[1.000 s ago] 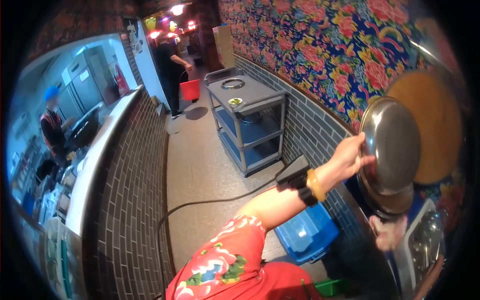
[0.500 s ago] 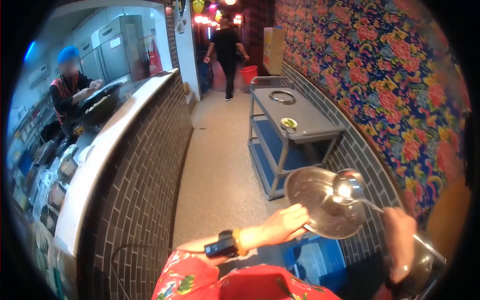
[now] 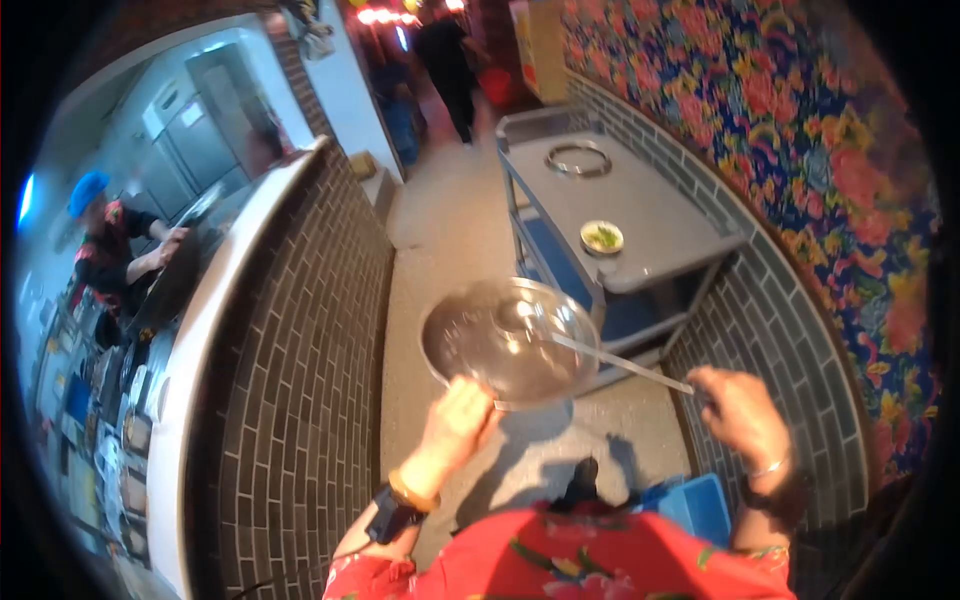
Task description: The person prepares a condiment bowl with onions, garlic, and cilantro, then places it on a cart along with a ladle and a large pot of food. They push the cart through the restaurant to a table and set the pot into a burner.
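While the left hand [image 3: 460, 425] is pinching the rim of a steel basin [image 3: 448, 350] at approx. 7 o'clock, the right hand [image 3: 745, 420] — abt. 4 o'clock from the basin — is curling its fingers round the handle end of a ladle [image 3: 625, 362].

Head view, the only one: the basin is hanging near centre over the floor, w/ the ladle's head showing inside its outline; can't tell if they're touching, nor what, if anything, the basin is holding. Step in hand, as I judge it: handling basin + ladle together. Next move is calling for a firm rim grip and a steady basin, esp. as one hand alone is supporting it.

At 2 o'clock a grey cart [image 3: 655, 190] is standing beyond, bearing a small bowl [image 3: 602, 252] of green bits (nearer) and a steel ring [image 3: 578, 174] (farther). Btwn 4 and 5, a blue tub [image 3: 703, 505] is sitting low. Approx. 10 o'clock, a co-worker [image 3: 110, 240] is standing behind the counter; at 12, a person in dark clothes [image 3: 445, 70] is showing, blurred.
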`<state>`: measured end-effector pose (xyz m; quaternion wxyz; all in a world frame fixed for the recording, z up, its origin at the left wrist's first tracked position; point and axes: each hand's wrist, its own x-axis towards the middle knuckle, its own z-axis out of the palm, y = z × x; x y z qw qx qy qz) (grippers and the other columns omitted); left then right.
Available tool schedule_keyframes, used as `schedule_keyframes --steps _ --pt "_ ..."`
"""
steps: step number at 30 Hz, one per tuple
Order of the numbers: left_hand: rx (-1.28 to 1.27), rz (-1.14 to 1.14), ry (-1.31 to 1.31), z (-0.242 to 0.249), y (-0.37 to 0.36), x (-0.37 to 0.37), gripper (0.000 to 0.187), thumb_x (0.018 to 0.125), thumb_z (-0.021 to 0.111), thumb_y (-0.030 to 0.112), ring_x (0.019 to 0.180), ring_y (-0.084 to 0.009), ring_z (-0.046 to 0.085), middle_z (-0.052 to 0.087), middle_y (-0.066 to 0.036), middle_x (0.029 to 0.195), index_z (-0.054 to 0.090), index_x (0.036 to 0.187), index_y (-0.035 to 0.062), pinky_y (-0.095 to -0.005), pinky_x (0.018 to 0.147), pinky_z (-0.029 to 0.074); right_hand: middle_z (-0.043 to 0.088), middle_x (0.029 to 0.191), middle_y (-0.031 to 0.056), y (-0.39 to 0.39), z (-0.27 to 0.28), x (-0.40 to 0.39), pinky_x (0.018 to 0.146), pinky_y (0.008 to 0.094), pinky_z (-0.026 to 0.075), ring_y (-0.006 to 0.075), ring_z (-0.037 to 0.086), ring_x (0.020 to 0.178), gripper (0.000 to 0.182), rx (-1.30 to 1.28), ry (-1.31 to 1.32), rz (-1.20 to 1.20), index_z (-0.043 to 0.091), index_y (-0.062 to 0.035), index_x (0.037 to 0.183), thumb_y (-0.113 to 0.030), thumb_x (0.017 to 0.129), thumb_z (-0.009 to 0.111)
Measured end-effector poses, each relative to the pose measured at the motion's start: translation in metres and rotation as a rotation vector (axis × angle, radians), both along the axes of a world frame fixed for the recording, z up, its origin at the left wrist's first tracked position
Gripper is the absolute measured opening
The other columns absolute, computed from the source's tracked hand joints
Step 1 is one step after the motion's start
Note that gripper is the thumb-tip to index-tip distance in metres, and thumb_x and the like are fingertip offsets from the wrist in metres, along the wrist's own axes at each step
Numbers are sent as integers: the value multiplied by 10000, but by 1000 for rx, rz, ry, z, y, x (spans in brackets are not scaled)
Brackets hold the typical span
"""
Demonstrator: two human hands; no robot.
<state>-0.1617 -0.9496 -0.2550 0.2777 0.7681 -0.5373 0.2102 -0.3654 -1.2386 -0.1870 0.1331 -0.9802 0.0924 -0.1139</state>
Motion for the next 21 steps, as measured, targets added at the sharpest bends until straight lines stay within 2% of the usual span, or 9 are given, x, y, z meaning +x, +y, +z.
schedule_keyframes --steps 4,6,8,10,12,15,19,20,21 --pt "41 5 -69 13 -93 62 226 684 695 82 770 -269 535 520 -81 795 532 838 51 -347 585 480 613 899 176 -65 -2 25 692 422 452 372 576 825 343 224 1 -41 558 -40 1014 12 676 530" --pt "49 -50 -100 20 -146 99 235 685 695 88 780 -271 535 522 -82 809 532 851 51 -346 591 481 600 933 190 -91 -9 47 695 426 447 370 571 844 369 370 -173 -19 555 -34 1047 19 684 519" --pt "17 -131 -136 16 -207 138 239 706 681 110 815 -275 531 526 -88 845 530 881 52 -343 610 483 586 909 189 -111 -11 75 694 435 442 377 560 810 382 413 -231 -41 552 -30 1071 21 695 511" --pt "3 -234 -33 8 -274 173 188 741 634 106 855 -287 525 533 -92 853 528 883 43 -363 704 472 566 841 180 -129 -11 102 693 440 436 381 545 769 357 412 -191 -149 556 -25 1057 21 707 502" --pt "-20 -387 31 -15 -341 211 147 747 633 90 821 -312 532 559 -122 835 546 851 34 -386 701 453 545 809 176 -144 -20 134 694 437 433 382 536 757 317 413 -200 -183 568 -20 1023 19 718 490" --pt "52 -469 104 -58 -423 252 103 752 617 96 820 -327 535 567 -142 792 562 799 23 -401 704 453 554 858 193 -169 -50 186 687 454 443 388 555 752 253 267 -197 -279 589 -21 958 -15 722 498" --pt "167 -642 228 -107 -483 300 98 753 604 112 810 -338 532 570 -150 780 576 772 20 -414 719 454 554 851 206 -177 -80 246 693 456 468 391 571 763 280 167 -55 -511 611 -39 980 -76 713 538" --pt "314 -612 305 -119 -492 312 170 735 635 117 899 -337 538 588 -156 875 583 860 15 -414 779 453 554 851 206 -174 -84 259 693 456 468 391 571 763 280 160 -52 -534 611 -39 980 -76 713 538" --pt "320 -727 313 -121 -492 328 289 721 668 143 981 -342 522 578 -168 977 568 963 19 -409 835 441 553 865 207 -171 -87 274 694 454 469 389 574 767 287 216 -14 -593 612 -39 989 -82 714 543"
